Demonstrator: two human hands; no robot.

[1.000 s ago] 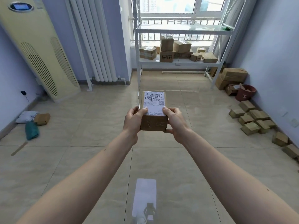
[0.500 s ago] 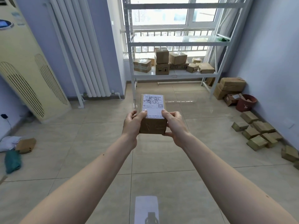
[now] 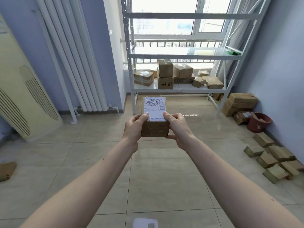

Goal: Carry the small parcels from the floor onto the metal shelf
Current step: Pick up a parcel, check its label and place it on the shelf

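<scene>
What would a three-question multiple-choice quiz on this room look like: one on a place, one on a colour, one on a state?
1. Where do the loose small parcels lie?
A. floor by the right wall
B. top shelf
C. under the radiator

2. What colour is the bucket?
A. blue
B. red
C. white

3. How is the labelled parcel held?
A. one hand
B. both hands
C. resting on the floor

Answers:
1 A: the small parcels sit on the tiles along the right wall.
2 B: the bucket is red.
3 B: the left hand and right hand clasp the parcel in the air.
</scene>
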